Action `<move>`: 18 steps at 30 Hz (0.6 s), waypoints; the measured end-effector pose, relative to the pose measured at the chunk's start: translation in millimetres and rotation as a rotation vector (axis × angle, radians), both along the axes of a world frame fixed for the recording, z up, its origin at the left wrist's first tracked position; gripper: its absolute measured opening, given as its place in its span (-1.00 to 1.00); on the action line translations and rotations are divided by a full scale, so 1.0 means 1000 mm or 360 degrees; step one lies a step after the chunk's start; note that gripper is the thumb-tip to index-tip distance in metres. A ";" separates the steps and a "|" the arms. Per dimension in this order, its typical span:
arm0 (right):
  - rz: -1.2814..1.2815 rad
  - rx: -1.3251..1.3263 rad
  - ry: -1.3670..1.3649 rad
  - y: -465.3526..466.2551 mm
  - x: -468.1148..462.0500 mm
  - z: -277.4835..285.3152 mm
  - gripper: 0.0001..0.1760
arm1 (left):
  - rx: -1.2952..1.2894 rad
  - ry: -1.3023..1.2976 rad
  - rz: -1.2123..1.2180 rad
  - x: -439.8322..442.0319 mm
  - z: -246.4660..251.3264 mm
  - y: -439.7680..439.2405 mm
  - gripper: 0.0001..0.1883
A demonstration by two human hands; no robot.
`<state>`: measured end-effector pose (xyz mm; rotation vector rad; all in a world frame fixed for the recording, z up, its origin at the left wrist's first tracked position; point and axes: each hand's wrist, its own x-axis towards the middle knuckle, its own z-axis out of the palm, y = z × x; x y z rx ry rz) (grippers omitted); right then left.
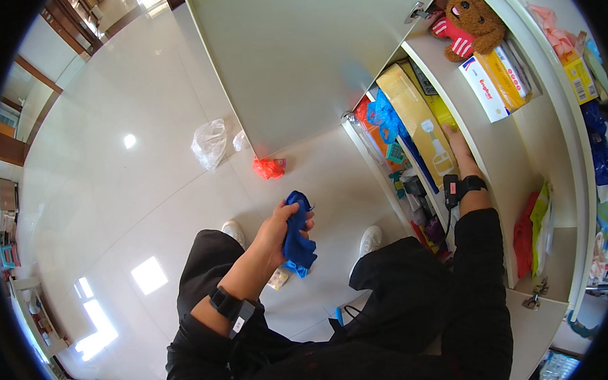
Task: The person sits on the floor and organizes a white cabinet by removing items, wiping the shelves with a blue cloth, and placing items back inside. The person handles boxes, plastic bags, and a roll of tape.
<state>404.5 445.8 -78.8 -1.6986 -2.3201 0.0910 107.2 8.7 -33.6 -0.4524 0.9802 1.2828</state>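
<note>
My left hand (pixel 280 230) is closed around a dark blue cloth (pixel 298 234), held above the floor between my legs. My right hand (pixel 453 135) reaches into a cabinet shelf compartment, beside a long tan cardboard box (pixel 416 117) with a picture of an appliance on it. Its fingers are partly hidden near a yellow-green item (pixel 440 111), so I cannot tell whether they grip it. A blue plastic bag (pixel 382 116) lies on the other side of the box. On the shelf above sit a brown plush dog (pixel 473 18) and a white and yellow carton (pixel 487 87).
The open cabinet door (pixel 307 61) spans the top middle. On the tiled floor lie a clear plastic bag (pixel 210 143), a red plastic bag (pixel 268 167) and a blue item (pixel 297 269). Red and green folded items (pixel 530 235) stand in the cabinet at right.
</note>
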 end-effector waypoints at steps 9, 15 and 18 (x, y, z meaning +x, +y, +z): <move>0.0870 0.0560 0.0103 -0.147 -0.056 0.015 -0.64 | 0.0121 0.0048 0.0296 -0.015 0.008 -0.008 -0.68; 0.1686 -0.0250 -0.0191 -0.259 -0.082 -0.079 -0.69 | 0.0133 0.0088 0.0310 -0.025 0.011 -0.026 -0.70; 0.1804 -0.0544 -0.0590 -0.314 -0.087 -0.139 -0.68 | 0.0093 0.0080 0.0304 -0.028 0.013 -0.037 -0.69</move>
